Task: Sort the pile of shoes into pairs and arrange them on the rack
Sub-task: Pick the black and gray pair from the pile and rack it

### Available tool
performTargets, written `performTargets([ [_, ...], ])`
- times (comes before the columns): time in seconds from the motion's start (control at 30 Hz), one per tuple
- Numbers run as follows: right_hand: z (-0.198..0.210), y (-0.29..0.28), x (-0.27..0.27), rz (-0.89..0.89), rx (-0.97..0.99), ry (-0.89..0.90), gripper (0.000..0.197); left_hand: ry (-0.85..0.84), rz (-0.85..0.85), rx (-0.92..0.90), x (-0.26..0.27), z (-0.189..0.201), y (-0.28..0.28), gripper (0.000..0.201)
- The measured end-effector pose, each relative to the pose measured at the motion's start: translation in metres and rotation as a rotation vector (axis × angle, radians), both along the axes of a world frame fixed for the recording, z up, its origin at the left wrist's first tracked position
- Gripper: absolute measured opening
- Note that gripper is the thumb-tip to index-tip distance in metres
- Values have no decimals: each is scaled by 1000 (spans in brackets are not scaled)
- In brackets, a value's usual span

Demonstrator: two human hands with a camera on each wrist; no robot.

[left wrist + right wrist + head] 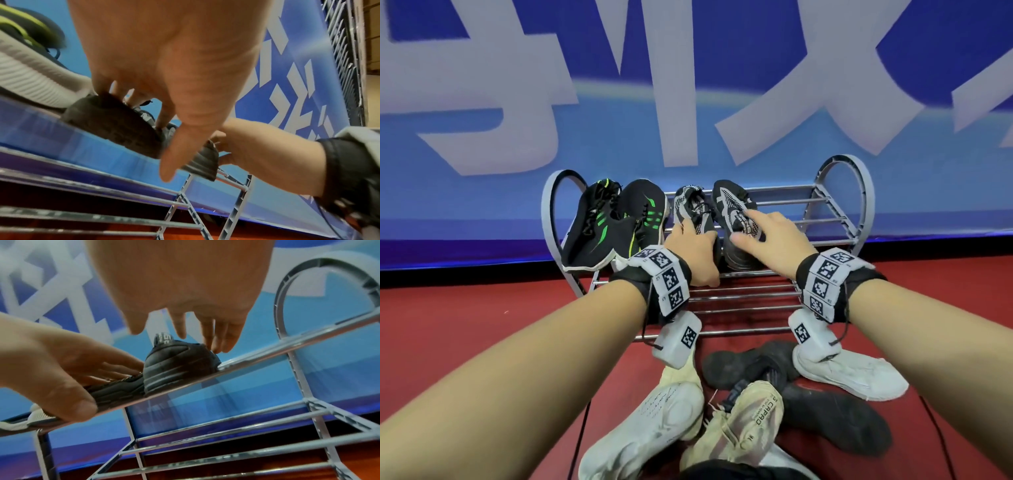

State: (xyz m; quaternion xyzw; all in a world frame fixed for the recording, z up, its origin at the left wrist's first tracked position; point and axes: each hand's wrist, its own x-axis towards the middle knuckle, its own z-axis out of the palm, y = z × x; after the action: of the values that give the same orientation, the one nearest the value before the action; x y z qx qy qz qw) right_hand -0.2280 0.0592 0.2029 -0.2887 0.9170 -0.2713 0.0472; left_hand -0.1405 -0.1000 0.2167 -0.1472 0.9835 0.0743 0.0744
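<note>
Left hand (pixel 697 251) fingers curled on one patterned shoe (pixel 690 209) atop the rack (pixel 835 205), right hand (pixel 774 240) fingers spread on its mate (pixel 732 202), right wrist view alone showing the heel tab (pixel 164 339)

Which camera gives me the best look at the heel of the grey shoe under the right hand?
The right wrist view: the grey shoe's heel sits square to the camera on the rack bar. The head view shows mostly its top, with the heel partly hidden. The left wrist view shows only a corner of its sole.

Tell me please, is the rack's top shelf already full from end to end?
No, the top shelf holds four shoes on its left part, while bare bars show to the right of the hands.
</note>
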Motion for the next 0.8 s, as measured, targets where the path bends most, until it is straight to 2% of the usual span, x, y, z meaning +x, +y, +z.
performTargets([
  [0.1, -7, 0, 6, 97, 64, -65, 103, 22, -34, -8, -1, -4, -1, 66],
  [0.17, -13, 0, 6, 87, 91, -32, 108, 34, -49, 0, -3, -4, -2, 60],
  [0.2, -15, -1, 6, 80, 92, -9, 103, 41, -57, 0, -4, -4, -3, 56],
  [0.3, -17, -6, 7, 68, 99, 87, 68, 92, -81, -28, -5, -8, -6, 42],
  [0.37, -18, -8, 10, 62, 118, 152, 56, 136, -106, -56, -7, -13, -10, 37],
  [0.53, -19, -11, 6, 63, 17, 137, 52, 187, -127, -77, -13, -19, -23, 42],
  [0.63, -21, -18, 4, 31, -4, 78, 62, 190, -134, -96, -16, -21, -25, 43],
  [0.8, -23, -25, 4, 32, -17, 71, 66, 205, -135, -147, -18, -28, -29, 45],
])
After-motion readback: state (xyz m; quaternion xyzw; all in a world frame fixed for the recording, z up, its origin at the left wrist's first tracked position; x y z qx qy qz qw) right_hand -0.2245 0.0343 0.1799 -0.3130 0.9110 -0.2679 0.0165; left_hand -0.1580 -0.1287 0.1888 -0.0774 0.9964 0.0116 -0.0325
